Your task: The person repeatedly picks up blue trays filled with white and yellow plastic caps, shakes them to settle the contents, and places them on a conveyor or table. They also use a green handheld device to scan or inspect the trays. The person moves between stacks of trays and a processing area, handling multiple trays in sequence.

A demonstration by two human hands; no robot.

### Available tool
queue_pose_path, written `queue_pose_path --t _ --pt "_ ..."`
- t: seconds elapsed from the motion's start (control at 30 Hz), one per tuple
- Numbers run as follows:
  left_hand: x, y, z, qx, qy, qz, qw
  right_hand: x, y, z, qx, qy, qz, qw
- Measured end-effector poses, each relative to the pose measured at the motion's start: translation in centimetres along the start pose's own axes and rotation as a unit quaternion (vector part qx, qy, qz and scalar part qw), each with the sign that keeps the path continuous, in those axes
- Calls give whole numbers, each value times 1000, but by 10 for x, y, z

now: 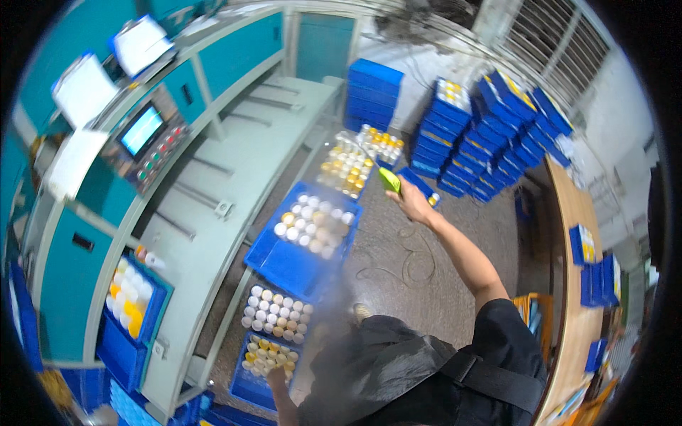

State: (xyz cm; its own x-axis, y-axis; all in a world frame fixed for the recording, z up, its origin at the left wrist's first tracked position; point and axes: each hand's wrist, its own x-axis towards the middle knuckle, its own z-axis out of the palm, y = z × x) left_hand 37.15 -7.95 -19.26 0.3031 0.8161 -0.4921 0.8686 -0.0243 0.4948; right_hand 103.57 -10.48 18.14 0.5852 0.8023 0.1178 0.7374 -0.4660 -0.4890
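Observation:
My right hand (414,201) is stretched forward, its fingers wrapped round a lime-green tool (389,180) that looks like an air blow gun. Beyond the tool sits a group of white and yellow round parts (347,167). Low in the view, my left hand (275,378) is at a blue crate (252,392) filled with white and yellow cup-like parts (266,353). Its fingers are too small and unclear to make out, so any grip is uncertain. Between the hands stands a larger blue crate (280,261) with pale round parts (312,224) at its far side.
A grey-green machine bench (213,192) with a control panel (144,140) runs along the left. Blue crates (455,142) are stacked at the back. A thin hose (408,266) lies coiled on the floor. A wooden table (568,234) stands at the right.

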Motion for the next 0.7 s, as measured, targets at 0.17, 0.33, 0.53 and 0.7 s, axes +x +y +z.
queue_pose_path --t 0.17,0.33,0.53,0.7 --pt "31 362 -126 -433 -26 269 860 -128 74 -57 281 40 264 922" --pt "-133 679 -145 -411 -267 671 556 -233 174 -121 164 269 299 901" --pt "-310 849 -29 -441 -641 601 182 -378 288 -202 41 354 411 839" --pt "-385 919 64 -424 -761 482 92 -482 349 -247 -7 367 503 782"
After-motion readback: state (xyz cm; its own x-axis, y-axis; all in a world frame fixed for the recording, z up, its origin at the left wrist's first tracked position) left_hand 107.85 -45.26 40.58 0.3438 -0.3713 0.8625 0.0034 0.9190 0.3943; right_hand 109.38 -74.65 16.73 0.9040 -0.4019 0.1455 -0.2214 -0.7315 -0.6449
